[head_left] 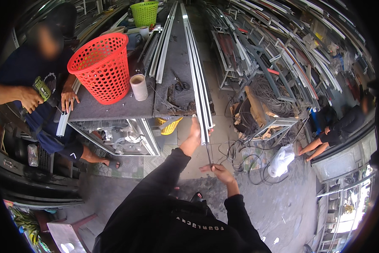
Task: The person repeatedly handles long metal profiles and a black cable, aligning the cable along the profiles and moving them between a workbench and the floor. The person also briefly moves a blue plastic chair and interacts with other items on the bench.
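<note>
White bars (198, 84) lie along the dark table's (174, 59) right side, near ends jutting past its edge — our left hand (192, 135) grips them there, while our right hand (224, 174) pinches a thin dark strip (209, 154) by their tips. We would likely do best with a steady left grip — and the strip straight, in line with the bars.

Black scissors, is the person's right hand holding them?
No, the scissors lie on the bench, and the right hand holds a thin dark piece.
</note>
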`<state>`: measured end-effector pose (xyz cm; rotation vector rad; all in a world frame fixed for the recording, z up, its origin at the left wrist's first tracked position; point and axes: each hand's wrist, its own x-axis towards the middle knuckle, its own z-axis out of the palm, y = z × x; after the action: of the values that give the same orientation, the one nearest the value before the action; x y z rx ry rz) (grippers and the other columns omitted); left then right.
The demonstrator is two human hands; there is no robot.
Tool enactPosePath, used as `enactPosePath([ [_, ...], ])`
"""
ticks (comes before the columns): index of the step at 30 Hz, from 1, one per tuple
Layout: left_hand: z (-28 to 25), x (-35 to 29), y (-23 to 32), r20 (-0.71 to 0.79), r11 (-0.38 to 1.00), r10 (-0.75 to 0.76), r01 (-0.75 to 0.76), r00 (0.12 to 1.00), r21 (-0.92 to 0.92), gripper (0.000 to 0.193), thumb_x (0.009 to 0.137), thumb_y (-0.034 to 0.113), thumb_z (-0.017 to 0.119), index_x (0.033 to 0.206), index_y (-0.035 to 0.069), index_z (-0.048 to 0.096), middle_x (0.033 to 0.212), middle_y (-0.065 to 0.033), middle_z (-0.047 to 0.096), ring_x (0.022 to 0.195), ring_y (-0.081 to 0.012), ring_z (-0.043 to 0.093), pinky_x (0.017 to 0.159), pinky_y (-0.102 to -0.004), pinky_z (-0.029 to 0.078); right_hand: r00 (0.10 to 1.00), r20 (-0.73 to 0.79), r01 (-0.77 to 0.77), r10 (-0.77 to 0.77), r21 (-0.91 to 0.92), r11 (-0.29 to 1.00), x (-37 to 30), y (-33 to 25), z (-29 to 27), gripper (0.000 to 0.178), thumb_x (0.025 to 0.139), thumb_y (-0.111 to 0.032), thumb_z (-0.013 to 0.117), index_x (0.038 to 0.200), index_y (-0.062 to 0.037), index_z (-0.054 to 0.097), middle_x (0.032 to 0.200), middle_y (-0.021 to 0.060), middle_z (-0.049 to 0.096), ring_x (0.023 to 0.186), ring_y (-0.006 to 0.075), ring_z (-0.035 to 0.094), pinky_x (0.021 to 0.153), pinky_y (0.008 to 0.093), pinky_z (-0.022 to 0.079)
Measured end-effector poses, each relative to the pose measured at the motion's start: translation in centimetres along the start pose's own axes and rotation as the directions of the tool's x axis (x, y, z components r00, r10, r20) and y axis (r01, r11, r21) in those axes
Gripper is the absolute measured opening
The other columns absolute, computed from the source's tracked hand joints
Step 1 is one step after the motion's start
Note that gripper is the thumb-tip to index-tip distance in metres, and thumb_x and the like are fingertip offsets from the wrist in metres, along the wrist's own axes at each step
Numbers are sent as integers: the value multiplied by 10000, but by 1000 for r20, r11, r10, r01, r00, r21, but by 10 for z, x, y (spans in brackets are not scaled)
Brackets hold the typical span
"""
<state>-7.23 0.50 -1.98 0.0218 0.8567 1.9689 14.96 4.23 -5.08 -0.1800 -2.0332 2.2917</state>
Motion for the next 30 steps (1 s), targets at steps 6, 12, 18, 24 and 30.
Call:
enactPosePath([
  [6, 8, -8, 6, -12, 1000, -8, 8, 1000, 23, 753, 927, 589, 74, 1041, 14, 547, 798, -130, 606, 604, -207, 582, 482, -304, 468, 907, -389, -187, 158, -37, 982, -42, -23, 49, 323, 936, -237, 520, 946, 64, 639, 857, 121, 687, 639, 158, 652, 549, 232, 451],
  [12, 9, -10, 3, -50, 999, 16, -14, 999, 47, 757, 937, 567, 63, 1055, 3, 555, 802, -121, 603, 614, -202, 578, 496, -293, 468, 719, -673, -172, 173, 69, 983, -44, -74, 110, 284, 913, -176, 544, 906, 93, 634, 767, 166, 678, 474, 152, 599, 420, 222, 386],
  [18, 8, -7, 4, -48, 996, 24, -20, 999, 85, 764, 932, 558, 44, 1034, 2, 558, 781, -122, 615, 609, -206, 596, 498, -305, 488, 810, -580, 1, 86, 148, 989, 43, -91, 82, 303, 914, -196, 547, 941, 97, 621, 792, 166, 675, 500, 164, 605, 459, 228, 405],
  [24, 13, -9, 8, -65, 999, -3, 6, 998, 42, 734, 931, 570, 62, 983, 19, 545, 751, -130, 610, 553, -202, 590, 430, -281, 460, 994, -28, 109, -109, 2, 994, 46, -33, 18, 491, 986, -364, 345, 892, 45, 600, 790, 149, 638, 745, 220, 620, 685, 318, 477],
  [30, 10, -7, 6, -89, 996, -16, 23, 996, 84, 754, 924, 590, 56, 1045, 26, 543, 786, -138, 625, 578, -207, 603, 445, -292, 469, 982, 138, -165, 128, 303, 938, -14, 2, 5, 470, 969, -394, 389, 905, 25, 591, 731, 108, 620, 648, 168, 576, 540, 278, 429],
])
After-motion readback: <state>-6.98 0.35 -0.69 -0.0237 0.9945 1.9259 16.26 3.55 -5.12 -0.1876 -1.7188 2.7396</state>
